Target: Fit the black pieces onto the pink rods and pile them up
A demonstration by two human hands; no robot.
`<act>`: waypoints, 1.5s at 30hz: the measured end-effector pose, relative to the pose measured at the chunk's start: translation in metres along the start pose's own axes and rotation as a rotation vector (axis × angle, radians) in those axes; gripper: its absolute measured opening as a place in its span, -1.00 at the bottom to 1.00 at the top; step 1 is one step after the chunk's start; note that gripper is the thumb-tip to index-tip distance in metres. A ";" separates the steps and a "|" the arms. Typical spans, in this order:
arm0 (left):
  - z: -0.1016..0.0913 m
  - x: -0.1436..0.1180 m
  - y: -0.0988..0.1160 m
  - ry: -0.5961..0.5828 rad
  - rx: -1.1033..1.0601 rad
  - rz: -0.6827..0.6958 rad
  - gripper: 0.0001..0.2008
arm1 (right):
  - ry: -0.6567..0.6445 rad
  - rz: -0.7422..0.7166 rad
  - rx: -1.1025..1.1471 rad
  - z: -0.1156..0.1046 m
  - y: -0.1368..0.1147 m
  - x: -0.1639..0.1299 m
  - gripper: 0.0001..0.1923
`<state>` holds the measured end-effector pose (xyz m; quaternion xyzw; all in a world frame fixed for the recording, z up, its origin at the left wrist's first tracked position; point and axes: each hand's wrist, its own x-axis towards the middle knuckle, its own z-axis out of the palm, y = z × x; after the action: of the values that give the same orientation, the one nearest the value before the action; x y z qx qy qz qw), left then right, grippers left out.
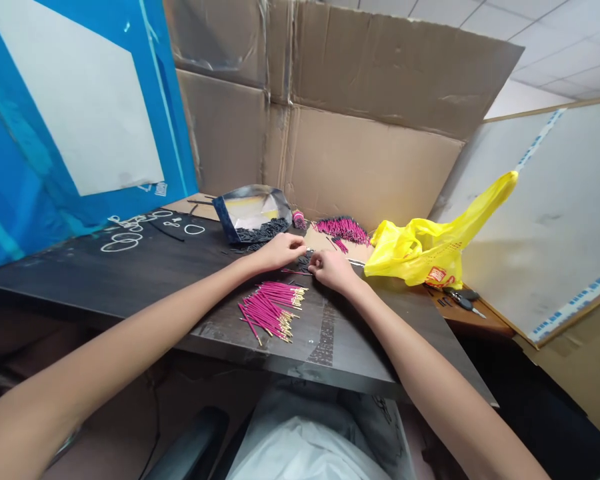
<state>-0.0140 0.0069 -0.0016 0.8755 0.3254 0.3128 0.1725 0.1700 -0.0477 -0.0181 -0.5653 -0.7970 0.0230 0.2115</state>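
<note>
My left hand (284, 251) and my right hand (332, 269) are close together over the dark table, both with fingers pinched. What they hold is too small to make out. Under and between them lie loose black short tubes (304, 261). A single pink stick (295, 271) lies just left of my right fingertips. Nearer the table's front edge, a pile of thin pink sticks with gold-coloured ends (270, 310) is spread out. Behind my left hand, an open bag (225, 220) holds many more black tubes. Pink sticks with dark ends (344, 230) are heaped on a cardboard piece (363, 253).
Rubber bands (123, 241) lie at the left. A tied pink bundle (299, 219) stands by the bag. A yellow plastic bag (410, 253) sits at the right, with keys (463, 301) beyond it. Tall cardboard (375, 153) closes off the back. The table's front edge (290, 367) is near my lap.
</note>
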 end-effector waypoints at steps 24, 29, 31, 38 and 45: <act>0.003 -0.001 -0.004 -0.054 0.032 0.021 -0.68 | 0.155 -0.015 0.134 0.010 0.022 0.006 -0.84; 0.002 -0.002 -0.001 -0.076 0.030 0.039 -0.66 | 0.185 -0.076 0.171 0.010 0.023 0.005 -0.82; 0.003 -0.003 -0.001 -0.092 0.021 0.046 -0.66 | 0.197 -0.105 0.189 0.011 0.022 0.004 -0.82; 0.003 -0.001 -0.002 -0.102 0.014 0.044 -0.67 | 0.201 -0.108 0.197 0.011 0.024 0.004 -0.82; 0.002 -0.001 0.000 -0.120 0.052 0.030 -0.68 | 0.191 -0.083 0.178 0.009 0.024 0.004 -0.83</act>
<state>-0.0131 0.0066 -0.0037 0.9017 0.3093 0.2537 0.1639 0.1868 -0.0337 -0.0316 -0.5106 -0.7906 0.0308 0.3366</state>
